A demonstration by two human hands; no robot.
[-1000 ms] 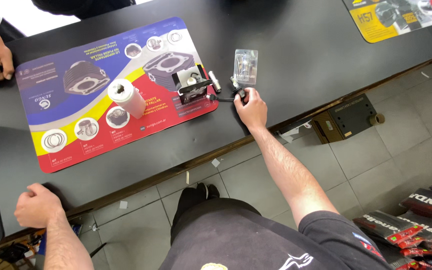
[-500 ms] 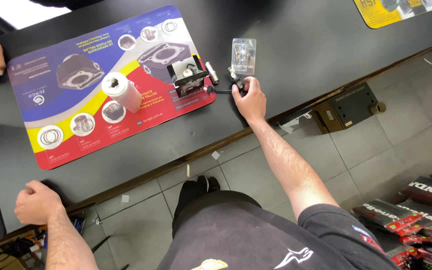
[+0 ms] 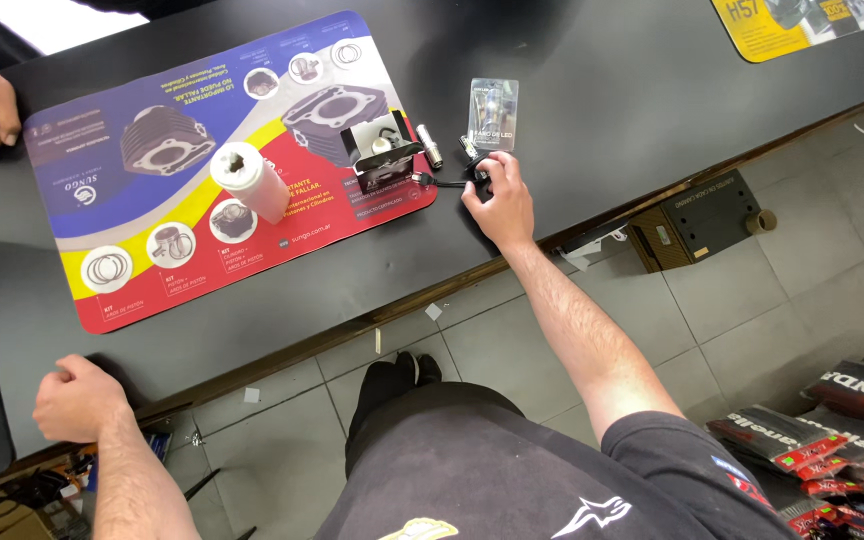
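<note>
I'm reaching my right hand (image 3: 500, 205) out, fingers grasping a small black connector (image 3: 479, 176) on a thin wire (image 3: 444, 183) near the bench's (image 3: 592, 120) front edge, just beside the printed mat's (image 3: 152, 110) corner. It's looking light, hard plastic with a floppy lead; best pinched by the body. A clear blister pack (image 3: 493, 113) is lying just behind it. My left hand (image 3: 77, 397) is resting clenched, empty, at the front edge.
</note>
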